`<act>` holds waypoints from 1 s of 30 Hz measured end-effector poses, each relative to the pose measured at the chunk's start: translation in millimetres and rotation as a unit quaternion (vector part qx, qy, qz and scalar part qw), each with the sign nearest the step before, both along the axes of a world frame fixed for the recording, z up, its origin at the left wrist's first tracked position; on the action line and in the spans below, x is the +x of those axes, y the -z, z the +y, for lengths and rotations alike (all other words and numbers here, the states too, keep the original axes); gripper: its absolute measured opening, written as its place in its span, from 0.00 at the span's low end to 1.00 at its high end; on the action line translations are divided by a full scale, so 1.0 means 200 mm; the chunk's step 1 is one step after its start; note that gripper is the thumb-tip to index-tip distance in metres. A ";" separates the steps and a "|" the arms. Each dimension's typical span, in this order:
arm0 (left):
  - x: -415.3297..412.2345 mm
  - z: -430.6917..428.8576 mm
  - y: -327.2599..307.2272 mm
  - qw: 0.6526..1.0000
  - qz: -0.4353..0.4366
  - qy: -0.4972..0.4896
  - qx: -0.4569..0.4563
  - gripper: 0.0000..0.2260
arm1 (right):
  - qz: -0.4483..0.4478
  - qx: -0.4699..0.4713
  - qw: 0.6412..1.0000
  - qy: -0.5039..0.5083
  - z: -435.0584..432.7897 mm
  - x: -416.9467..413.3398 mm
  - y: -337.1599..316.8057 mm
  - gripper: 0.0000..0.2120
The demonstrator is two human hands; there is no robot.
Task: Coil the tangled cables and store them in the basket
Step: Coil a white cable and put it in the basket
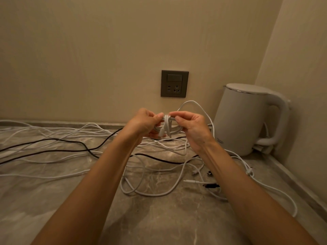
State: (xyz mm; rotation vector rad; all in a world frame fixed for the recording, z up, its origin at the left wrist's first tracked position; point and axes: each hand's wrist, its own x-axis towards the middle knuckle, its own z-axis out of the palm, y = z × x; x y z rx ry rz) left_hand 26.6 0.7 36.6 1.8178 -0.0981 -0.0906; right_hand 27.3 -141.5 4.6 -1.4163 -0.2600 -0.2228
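A small coil of white cable is held up above the marble counter between both hands. My left hand grips the coil's left side with curled fingers. My right hand pinches the cable at the top of the coil between thumb and forefinger, and a loose loop of the same cable arcs up behind it. Beneath the hands lies a tangle of white cables crossed by a black cable. No basket is in view.
A white electric kettle stands at the back right corner. A dark wall socket sits on the wall behind my hands. Cables spread leftward across the marble counter. Several connector ends lie near my right forearm.
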 end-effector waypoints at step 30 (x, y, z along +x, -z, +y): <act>-0.01 -0.07 0.05 0.979 -0.186 -0.015 0.084 0.08 | 0.032 -0.042 0.997 0.054 0.00 0.00 -0.01 0.11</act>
